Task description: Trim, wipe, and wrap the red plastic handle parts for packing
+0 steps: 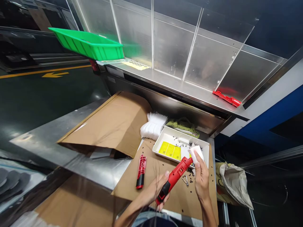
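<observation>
My left hand [162, 183] is closed around the black lower end of a red and black plastic tool housing [177, 174], which slants up to the right. Pinched in my right hand [202, 173] is a folded white wipe [197, 153] at the housing's upper red end. Just behind it lies a white tray [157, 148] with yellow label sheets [169, 149] and small black parts. A second red and black housing half [141, 171] rests on the brown cardboard [151, 186] to the left. Tweezers-like metal pieces [185, 180] and scattered black bits lie near my right wrist.
A stack of white sheets [155, 126] and a green patterned pouch [184, 124] sit behind the tray. On the left is a large brown cardboard box [106, 118]. The metal shelf [165, 78] carries a green bin [94, 47] and a red part [227, 99]. A lined bag [234, 183] hangs right.
</observation>
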Action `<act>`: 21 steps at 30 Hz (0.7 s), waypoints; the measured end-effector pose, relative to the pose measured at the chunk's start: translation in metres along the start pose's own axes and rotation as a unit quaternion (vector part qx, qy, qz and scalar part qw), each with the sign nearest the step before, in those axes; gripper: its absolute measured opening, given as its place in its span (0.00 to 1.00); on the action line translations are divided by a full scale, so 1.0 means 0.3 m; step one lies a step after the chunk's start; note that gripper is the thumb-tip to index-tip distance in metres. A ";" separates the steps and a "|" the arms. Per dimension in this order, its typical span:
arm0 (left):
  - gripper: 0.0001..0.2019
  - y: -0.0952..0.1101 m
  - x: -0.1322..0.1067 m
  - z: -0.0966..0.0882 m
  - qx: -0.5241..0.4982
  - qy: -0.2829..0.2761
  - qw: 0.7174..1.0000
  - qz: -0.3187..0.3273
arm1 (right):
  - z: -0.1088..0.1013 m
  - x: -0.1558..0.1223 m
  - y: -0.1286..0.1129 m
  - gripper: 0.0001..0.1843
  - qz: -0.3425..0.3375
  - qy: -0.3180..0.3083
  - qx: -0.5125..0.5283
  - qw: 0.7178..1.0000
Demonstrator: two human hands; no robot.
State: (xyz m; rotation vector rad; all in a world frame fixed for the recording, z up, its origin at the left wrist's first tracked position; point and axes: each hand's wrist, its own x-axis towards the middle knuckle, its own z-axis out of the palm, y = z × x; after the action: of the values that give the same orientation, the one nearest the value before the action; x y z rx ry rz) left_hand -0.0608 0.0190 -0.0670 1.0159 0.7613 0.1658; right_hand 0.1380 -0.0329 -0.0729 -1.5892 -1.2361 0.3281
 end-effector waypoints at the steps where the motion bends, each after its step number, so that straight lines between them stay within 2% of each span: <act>1: 0.35 -0.002 0.000 0.000 0.003 0.004 1.000 -0.001 | 0.001 -0.003 -0.013 0.25 -0.009 0.000 -0.010 1.000; 6: 0.36 -0.001 -0.009 -0.001 0.040 0.033 0.998 0.029 | 0.014 -0.025 -0.088 0.22 -0.074 -0.066 -0.086 0.991; 11: 0.39 -0.008 -0.032 0.000 0.050 0.090 0.992 0.066 | 0.029 -0.081 -0.109 0.22 -0.103 -0.053 -0.128 0.985; 14: 0.42 -0.014 -0.048 0.001 0.055 0.127 0.987 0.081 | 0.041 -0.105 -0.106 0.22 -0.154 -0.119 -0.113 0.974; 19: 0.45 -0.055 -0.074 -0.005 0.033 0.130 0.989 0.069 | 0.067 -0.125 -0.089 0.22 -0.127 -0.118 -0.143 0.974; 21: 0.46 -0.089 -0.082 -0.012 0.013 0.133 0.989 0.065 | 0.086 -0.147 -0.075 0.22 -0.132 -0.154 -0.135 0.970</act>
State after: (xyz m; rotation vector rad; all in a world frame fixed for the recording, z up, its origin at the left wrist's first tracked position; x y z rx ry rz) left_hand -0.0869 -0.0041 -0.0776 1.0820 0.9419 0.4107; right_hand 0.0883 -0.0570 -0.0805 -1.6144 -1.7746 0.2494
